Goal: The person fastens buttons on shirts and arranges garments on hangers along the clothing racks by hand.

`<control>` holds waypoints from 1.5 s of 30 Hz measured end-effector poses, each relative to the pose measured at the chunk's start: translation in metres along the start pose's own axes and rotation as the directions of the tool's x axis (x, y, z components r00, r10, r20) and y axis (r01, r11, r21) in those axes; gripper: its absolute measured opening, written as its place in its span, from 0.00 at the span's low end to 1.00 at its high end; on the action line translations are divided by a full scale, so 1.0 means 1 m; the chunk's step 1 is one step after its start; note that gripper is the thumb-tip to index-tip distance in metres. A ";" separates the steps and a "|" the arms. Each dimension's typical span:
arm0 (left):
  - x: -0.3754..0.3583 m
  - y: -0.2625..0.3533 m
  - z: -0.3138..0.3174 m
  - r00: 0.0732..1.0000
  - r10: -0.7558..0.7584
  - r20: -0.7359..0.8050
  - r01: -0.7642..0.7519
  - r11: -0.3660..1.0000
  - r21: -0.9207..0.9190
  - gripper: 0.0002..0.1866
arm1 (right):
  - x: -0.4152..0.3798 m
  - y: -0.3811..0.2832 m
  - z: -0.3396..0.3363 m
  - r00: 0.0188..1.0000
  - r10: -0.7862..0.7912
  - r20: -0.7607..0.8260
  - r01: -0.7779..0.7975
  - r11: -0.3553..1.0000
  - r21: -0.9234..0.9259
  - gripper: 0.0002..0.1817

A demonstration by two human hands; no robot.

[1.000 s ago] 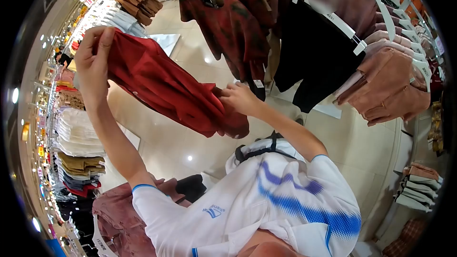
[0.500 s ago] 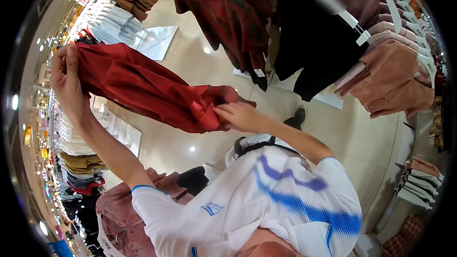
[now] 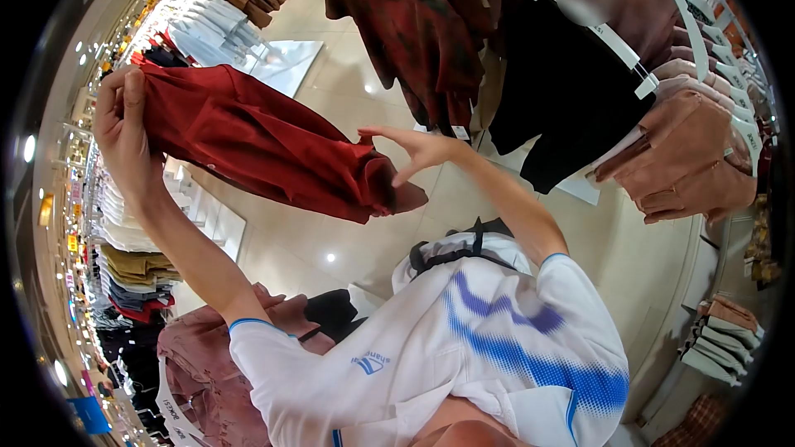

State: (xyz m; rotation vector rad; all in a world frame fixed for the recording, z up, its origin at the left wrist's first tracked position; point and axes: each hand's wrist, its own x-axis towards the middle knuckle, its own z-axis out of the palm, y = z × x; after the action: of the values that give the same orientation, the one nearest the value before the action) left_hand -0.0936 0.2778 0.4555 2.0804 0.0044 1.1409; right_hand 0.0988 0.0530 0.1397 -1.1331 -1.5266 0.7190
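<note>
A dark red garment (image 3: 248, 136), its kind unclear from its folds, hangs in the air in front of me, stretched slantwise from upper left to lower right. My left hand (image 3: 124, 120) grips its upper left end, thumb on the near side. Beside the lower right end is my right hand (image 3: 422, 151), its thumb and fingers spread apart. The thumb tip overlaps the bunched dark red cloth in this view. A small button shows along the lower edge of the garment.
At the top hang a red-and-dark patterned top (image 3: 414, 29) and black shorts (image 3: 551, 83) on white hangers. Pinkish-brown clothes (image 3: 683, 157) fill a rack at right. A dusty-pink garment (image 3: 211, 356) hangs at lower left, near folded stacks (image 3: 137, 273).
My right hand has let go of the cloth at the lower right end and risen slightly, its fingers opening. The left hand keeps its hold.
</note>
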 end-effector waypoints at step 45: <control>-0.029 -0.087 0.041 0.796 0.033 0.605 -0.387 0.796 0.466 0.16 | -0.106 -0.203 -0.102 0.623 -0.208 -0.754 -0.677 0.340 -0.653 0.11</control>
State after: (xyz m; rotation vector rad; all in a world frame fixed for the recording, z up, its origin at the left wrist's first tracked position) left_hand -0.0523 0.3055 0.3679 2.9814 -0.2209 0.6192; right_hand 0.1375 -0.1309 0.3046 -2.2416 -0.8701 -0.6334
